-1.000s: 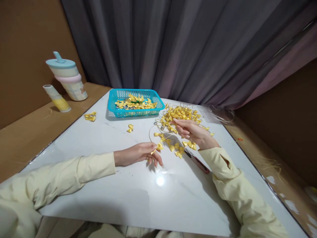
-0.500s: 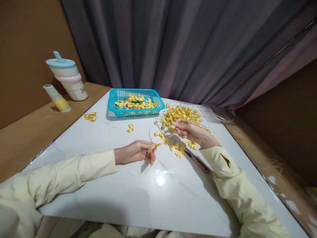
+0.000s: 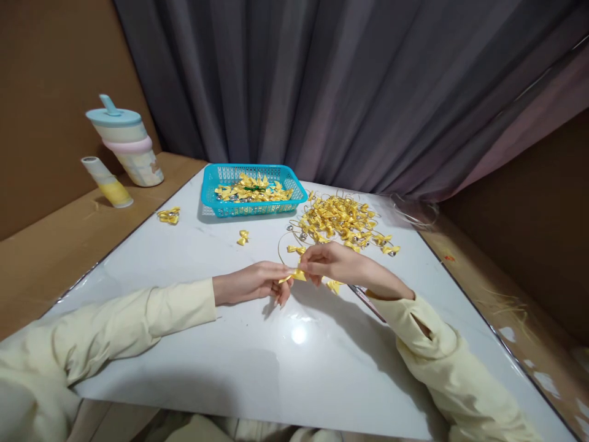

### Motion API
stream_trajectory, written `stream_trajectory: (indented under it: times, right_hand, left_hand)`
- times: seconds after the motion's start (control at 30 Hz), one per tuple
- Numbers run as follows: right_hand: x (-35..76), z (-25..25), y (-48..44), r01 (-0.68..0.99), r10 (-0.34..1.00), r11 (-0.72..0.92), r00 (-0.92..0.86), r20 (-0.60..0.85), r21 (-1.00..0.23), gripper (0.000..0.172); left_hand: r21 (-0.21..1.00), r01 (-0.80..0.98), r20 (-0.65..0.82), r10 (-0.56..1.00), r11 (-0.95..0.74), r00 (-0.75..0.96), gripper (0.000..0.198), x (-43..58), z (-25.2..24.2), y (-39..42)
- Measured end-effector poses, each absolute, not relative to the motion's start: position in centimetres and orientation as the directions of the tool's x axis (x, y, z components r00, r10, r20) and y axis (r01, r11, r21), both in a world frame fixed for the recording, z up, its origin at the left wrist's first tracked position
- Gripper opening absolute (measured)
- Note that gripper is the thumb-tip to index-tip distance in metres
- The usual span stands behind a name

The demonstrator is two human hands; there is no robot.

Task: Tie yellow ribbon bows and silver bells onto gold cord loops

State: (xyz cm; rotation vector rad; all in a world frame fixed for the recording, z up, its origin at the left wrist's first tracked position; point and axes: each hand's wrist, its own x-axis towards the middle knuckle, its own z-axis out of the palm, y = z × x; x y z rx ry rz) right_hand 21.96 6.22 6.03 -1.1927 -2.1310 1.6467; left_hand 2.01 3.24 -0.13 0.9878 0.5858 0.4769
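Observation:
My left hand (image 3: 255,282) rests on the white table (image 3: 230,344) and pinches a small yellow ribbon bow (image 3: 294,275). My right hand (image 3: 335,263) meets it from the right, fingers closed on the same bow. A thin gold wire hoop (image 3: 281,245) curves just behind the two hands. Beyond them lies a pile of yellow bows with silver bells (image 3: 340,222). A few loose bows (image 3: 334,285) lie under my right wrist.
A turquoise basket (image 3: 253,189) of bows stands at the back. A single bow (image 3: 242,237) and a small cluster of bows (image 3: 168,215) lie to the left. A lidded cup (image 3: 126,142) and a yellow roll (image 3: 108,182) stand on the brown ledge. A dark tool (image 3: 368,304) lies beside my right forearm.
My right hand left the bow pile and came down-left to meet my left hand at the bow. My left hand closed into a pinch and stayed in place.

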Motion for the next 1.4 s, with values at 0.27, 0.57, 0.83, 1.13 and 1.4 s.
stream_trajectory:
  times: [0.27, 0.57, 0.83, 1.13, 1.4]
  right_hand:
    - [22.5, 6.1, 7.7, 0.424, 0.886, 0.002, -0.422, -0.195, -0.906, 0.005]
    - [20.7, 7.2, 8.6, 0.594, 0.907, 0.152, -0.402, -0.128, -0.790, 0.019]
    - [18.3, 5.8, 13.0, 0.861, 0.900, 0.425, -0.435, 0.029, -0.278, 0.020]
    - [16.4, 3.9, 14.6, 0.893, 0.895, 0.446, -0.446, -0.003, -0.056, 0.024]
    - [16.6, 3.8, 15.3, 0.880, 0.877, 0.473, -0.475, -0.071, -0.047, 0.021]
  left_hand:
    - [0.986, 0.166, -0.098, 0.852, 0.013, 0.514, 0.027, 2.8, 0.1, 1.9]
    - [0.424, 0.650, 0.323, 0.775, -0.631, 0.543, 0.026, 2.7, 0.1, 3.4]
    - [-0.039, 0.681, 0.378, 0.620, -0.731, 0.687, 0.030, 3.6, -1.5, 6.3]
    - [0.004, 0.662, 0.402, 0.607, -0.749, 0.685, 0.031, 3.3, -1.8, 7.1]
    - [0.081, 0.652, 0.373, 0.630, -0.754, 0.682, 0.027, 3.4, -2.3, 7.4]
